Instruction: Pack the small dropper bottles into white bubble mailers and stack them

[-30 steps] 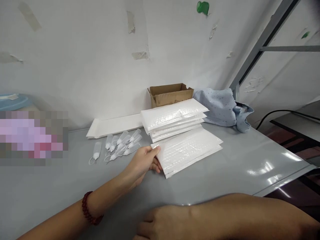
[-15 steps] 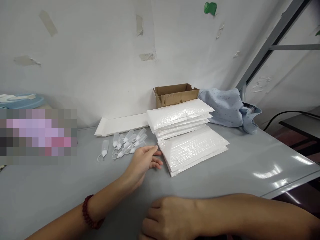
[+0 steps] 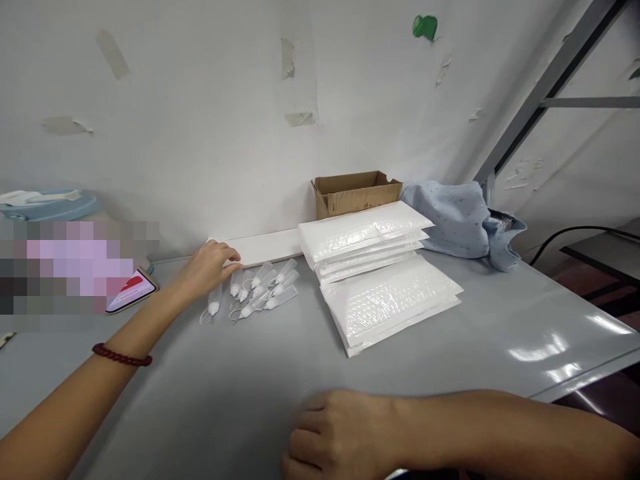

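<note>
My left hand (image 3: 213, 267) is at the left end of a long flat white stack (image 3: 270, 247) lying against the wall. Its thumb and forefinger are apart at the stack's near edge; the other fingers are mostly hidden. Just below that hand are several small clear squeeze bottles (image 3: 260, 287) with white caps and looped ties. One bottle (image 3: 215, 300) lies apart on the left, partly covered by the hand. My right hand (image 3: 335, 433) is curled closed low in view, its palm side hidden, so I cannot see what it holds.
White bubble mailers (image 3: 395, 300) lie in two overlapping piles right of the bottles. Behind them stand an open cardboard box (image 3: 357, 200) and a light blue cloth (image 3: 445, 217). A phone (image 3: 133, 291) and a blue-lidded container (image 3: 55, 205) are at left. The grey table (image 3: 225, 400) ends at right.
My left hand has moved left and away from me, from beside the bubble mailers to the end of the white stack. My right hand stays curled in nearly the same place.
</note>
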Demonstrator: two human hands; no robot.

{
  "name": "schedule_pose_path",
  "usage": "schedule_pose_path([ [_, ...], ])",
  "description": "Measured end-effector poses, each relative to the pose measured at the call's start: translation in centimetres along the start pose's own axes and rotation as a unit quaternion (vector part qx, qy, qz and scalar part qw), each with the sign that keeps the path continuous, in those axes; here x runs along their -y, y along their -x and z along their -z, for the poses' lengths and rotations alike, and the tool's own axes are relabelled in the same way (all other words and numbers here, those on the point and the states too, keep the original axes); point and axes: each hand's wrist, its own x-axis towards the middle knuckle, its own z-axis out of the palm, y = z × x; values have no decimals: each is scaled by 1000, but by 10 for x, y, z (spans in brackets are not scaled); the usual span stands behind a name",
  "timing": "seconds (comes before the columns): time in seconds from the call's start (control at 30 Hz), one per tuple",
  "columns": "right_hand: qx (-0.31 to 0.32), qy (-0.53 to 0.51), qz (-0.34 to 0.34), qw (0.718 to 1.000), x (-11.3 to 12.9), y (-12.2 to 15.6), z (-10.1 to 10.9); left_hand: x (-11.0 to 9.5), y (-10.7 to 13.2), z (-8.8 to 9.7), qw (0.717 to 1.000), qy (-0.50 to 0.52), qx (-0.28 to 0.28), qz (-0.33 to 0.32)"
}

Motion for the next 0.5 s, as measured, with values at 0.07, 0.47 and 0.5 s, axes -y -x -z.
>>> schedule_pose_path([
  [0.07,-5,-1,-3,1000,-2,0,0,11,-5,-2,999,-36,7,-22],
  [0.47,30,-33,-40,998,-11,6,10,6,-11,-1,979,-162,32,-120],
  [0.5,33,-34,-42,998,-12,6,12,4,-11,0,976,-172,33,-127],
])
